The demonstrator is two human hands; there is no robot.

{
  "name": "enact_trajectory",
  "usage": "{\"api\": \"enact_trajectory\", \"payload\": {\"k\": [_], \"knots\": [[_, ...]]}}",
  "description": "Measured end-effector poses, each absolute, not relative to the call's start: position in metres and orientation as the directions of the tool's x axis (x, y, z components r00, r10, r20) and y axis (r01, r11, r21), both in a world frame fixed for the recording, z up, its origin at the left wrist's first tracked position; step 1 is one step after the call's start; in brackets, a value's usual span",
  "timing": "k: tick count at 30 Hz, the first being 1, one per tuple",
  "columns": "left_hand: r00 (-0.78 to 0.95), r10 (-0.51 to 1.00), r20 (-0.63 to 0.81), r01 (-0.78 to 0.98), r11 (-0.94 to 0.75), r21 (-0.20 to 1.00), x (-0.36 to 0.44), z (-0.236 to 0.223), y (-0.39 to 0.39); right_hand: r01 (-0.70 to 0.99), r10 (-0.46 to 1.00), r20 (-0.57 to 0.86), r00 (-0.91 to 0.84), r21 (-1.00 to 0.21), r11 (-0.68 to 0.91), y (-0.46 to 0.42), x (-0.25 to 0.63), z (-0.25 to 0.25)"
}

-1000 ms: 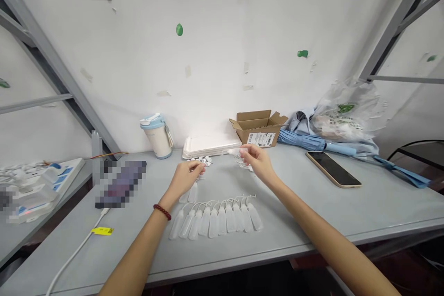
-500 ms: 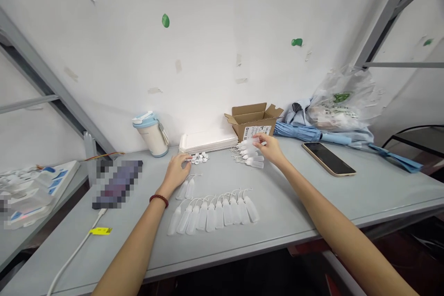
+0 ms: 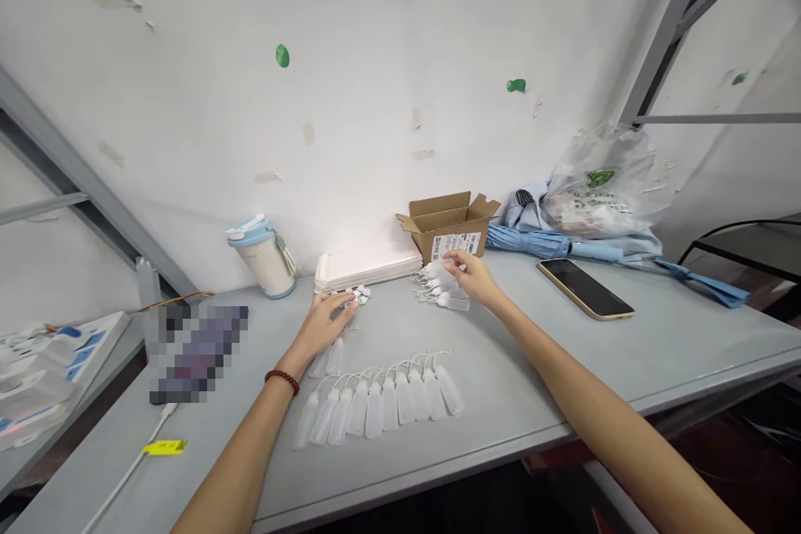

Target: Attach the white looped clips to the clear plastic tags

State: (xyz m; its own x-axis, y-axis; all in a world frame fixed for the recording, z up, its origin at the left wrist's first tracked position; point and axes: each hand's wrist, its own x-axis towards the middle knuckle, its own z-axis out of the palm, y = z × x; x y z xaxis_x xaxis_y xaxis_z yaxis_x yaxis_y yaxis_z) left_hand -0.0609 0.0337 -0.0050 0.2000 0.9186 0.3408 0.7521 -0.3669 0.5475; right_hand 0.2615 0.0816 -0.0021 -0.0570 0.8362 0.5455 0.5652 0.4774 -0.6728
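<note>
My left hand [image 3: 326, 323] reaches over a small pile of white caps [image 3: 361, 294], its fingers stretched and the thumb apart. Its fingertips touch or hover just above the caps; I cannot tell which. My right hand [image 3: 474, 275] pinches a translucent squeeze bottle [image 3: 443, 265] above a small heap of similar bottles [image 3: 455, 301] with thin white spouts. Nearer the front edge, a row of translucent bottles [image 3: 389, 403] lies side by side, each with a thin curved spout. Two more bottles [image 3: 336, 356] lie beneath my left wrist, partly hidden.
Behind the hands are an open cardboard box [image 3: 451, 225] and a stack of white flat sheets or trays [image 3: 369, 267]. A tumbler [image 3: 266, 260] stands left. A phone [image 3: 585, 288], a folded blue umbrella [image 3: 531, 239] and a plastic bag [image 3: 604, 192] lie right. A white cable [image 3: 122, 480] crosses the left side.
My left hand has moved in over the white caps with its fingers extended. My right hand has lowered slightly toward the heap with the bottle. The camera view has shifted a little.
</note>
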Motion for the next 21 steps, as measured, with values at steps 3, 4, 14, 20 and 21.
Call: {"api": "enact_trajectory", "payload": {"k": [3,4,14,20,21], "knots": [[0.202,0.923,0.327,0.744,-0.362,0.562,-0.0602,-0.004,0.0335,0.571,0.845,0.531,-0.061,-0.676,0.466,0.0823,0.2618,-0.0037],[0.21,0.923,0.323,0.738,-0.366,0.566,-0.0598,-0.0039,0.0334,0.572,0.849,0.524,-0.061,-0.679,0.46,0.0825,0.2619,-0.0043],[0.209,0.928,0.309,0.72,-0.36,0.594,-0.0541,-0.0027,0.0336,0.598,0.865,0.496,-0.072,-0.673,0.436,0.0844,0.2632,-0.0055],[0.148,0.93,0.336,0.651,-0.347,0.675,-0.0536,0.002,0.0327,0.637,0.854,0.518,-0.055,-0.641,0.429,0.0864,0.2648,-0.0083],[0.125,0.932,0.341,0.63,-0.34,0.698,-0.0536,0.0034,0.0322,0.646,0.851,0.522,-0.052,-0.632,0.428,0.0867,0.265,-0.0088]]}}
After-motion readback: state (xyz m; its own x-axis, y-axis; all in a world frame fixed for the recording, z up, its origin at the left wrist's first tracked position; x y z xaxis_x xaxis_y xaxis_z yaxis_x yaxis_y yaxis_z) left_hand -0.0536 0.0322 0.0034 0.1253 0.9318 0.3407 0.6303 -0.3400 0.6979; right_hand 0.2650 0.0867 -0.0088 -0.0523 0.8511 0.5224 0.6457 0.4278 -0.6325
